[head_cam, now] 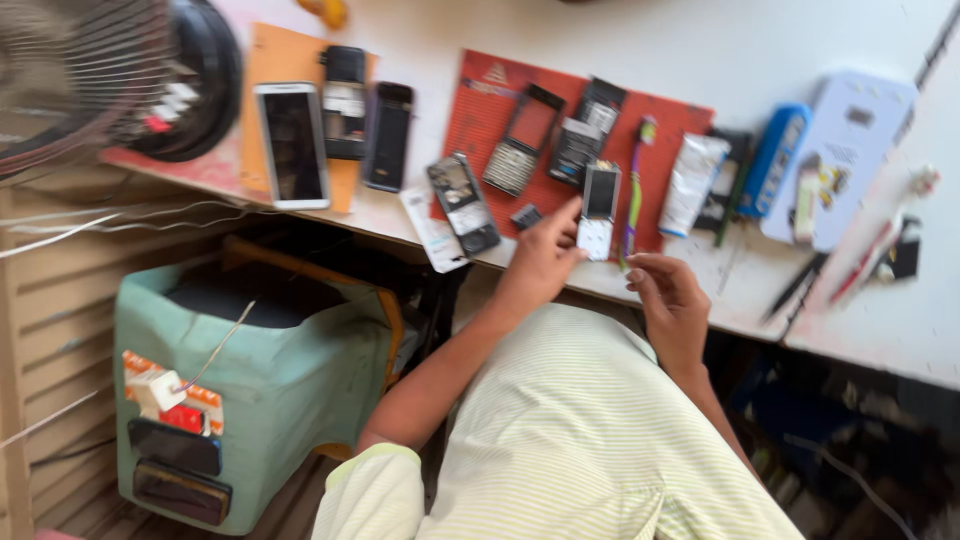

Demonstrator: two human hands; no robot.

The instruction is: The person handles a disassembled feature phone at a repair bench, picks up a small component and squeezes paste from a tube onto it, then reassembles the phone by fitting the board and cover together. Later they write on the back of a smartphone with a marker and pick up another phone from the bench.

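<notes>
Grip: left hand (540, 262) w/ fingers part-curled, fingertips reaching toward a small silver-white phone (599, 210) at the near edge of the red mat (480, 110), empty as far as blur shows. Right hand (668, 300) pinched shut near its fingertips; can't tell if anything's in it. Risk, in my view: phone sits close to the surface (700, 40) edge, a nudge could tip it off. Nearby: dark slab phone (463, 203), green-purple toothbrush (634, 190), crinkly tube (690, 180). Mat looks matte; phones glossy, hard, rectangular.
</notes>
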